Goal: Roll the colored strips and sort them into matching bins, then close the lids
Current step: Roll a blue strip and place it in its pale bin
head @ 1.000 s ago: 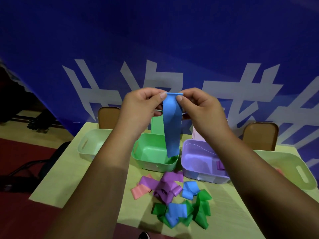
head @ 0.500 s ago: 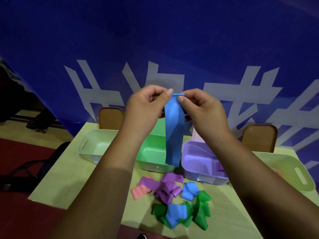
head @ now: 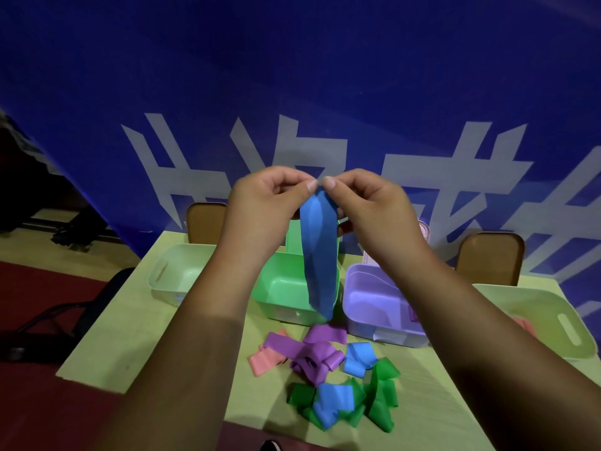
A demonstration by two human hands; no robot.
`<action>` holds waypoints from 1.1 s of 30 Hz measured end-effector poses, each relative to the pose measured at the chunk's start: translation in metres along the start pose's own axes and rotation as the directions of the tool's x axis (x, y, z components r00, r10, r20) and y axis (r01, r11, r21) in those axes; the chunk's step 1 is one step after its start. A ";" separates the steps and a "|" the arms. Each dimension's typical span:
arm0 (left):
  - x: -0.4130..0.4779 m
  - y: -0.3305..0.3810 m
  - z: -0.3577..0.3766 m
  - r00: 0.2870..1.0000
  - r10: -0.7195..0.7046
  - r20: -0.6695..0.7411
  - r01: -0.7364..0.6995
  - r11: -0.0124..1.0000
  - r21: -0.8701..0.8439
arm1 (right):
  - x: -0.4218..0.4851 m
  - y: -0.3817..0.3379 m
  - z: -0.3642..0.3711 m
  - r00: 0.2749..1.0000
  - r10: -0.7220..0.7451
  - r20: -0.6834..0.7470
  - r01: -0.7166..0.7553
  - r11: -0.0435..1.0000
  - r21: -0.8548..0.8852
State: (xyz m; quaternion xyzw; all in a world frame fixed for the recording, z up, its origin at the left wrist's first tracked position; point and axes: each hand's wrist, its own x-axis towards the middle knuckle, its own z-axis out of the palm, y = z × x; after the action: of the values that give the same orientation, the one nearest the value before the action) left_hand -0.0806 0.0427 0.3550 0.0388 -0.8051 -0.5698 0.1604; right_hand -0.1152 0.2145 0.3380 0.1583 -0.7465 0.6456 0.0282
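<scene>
Both hands raised over worktop (head: pixel 130 336). Left hand (head: pixel 260 206) and right hand (head: pixel 370 209) each pinch top end of blue strip (head: pixel 320 255), fingers (head: pixel 310 187) closed on it. Hands closer together than half a second ago. Top edge, then flat, now bunched narrow. Strip hangs before green bin (head: pixel 283 288), lower end by its near wall.
</scene>
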 end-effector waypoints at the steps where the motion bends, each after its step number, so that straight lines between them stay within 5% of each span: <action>1: 0.000 0.000 -0.001 1.000 0.005 0.012 -0.005 1.000 -0.009 | 0.000 0.000 0.000 1.000 0.005 -0.003 -0.005 1.000 -0.003; 19: 0.009 -0.010 -0.003 0.988 -0.124 0.096 0.149 0.933 -0.326 | 0.003 0.004 0.005 0.998 0.056 -0.011 -0.054 0.995 0.081; 33: 0.014 -0.012 -0.005 0.971 -0.162 0.177 0.226 0.867 -0.444 | 0.012 0.005 0.006 0.999 0.029 0.032 -0.027 0.996 -0.081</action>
State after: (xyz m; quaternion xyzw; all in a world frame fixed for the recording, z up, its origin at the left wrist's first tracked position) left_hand -0.0937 0.0302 0.3479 0.0421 -0.6478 -0.7589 0.0525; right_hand -0.1266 0.2068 0.3352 0.1572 -0.7745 0.6125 0.0133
